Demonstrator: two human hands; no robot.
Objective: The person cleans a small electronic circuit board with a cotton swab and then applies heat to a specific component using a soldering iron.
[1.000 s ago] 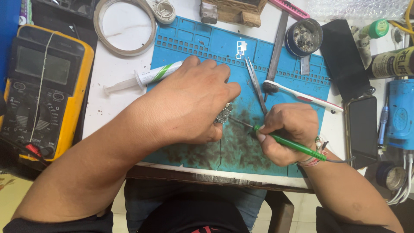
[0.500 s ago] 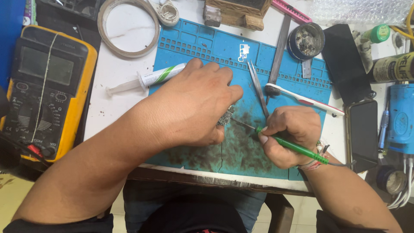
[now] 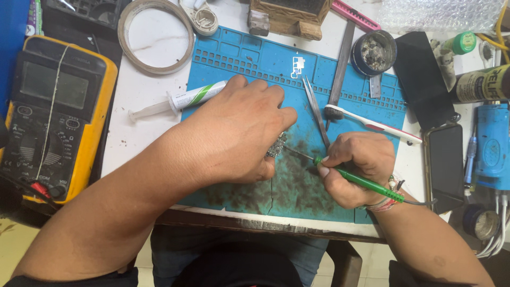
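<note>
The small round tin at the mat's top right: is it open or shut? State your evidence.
Open. The round tin has no lid on, and its greyish contents show from above.

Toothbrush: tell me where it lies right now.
In the head view the toothbrush lies on the right part of the blue mat, just above the right hand, its bristle end beside the tweezers.

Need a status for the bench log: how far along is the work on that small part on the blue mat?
Done: tools are laid out, tweezers and toothbrush set aside on the blue mat. In hand: left hand pins a small metal part; right hand holds the green-handled tool, tip at the part. Left: cannot tell; the part is mostly hidden.
</note>
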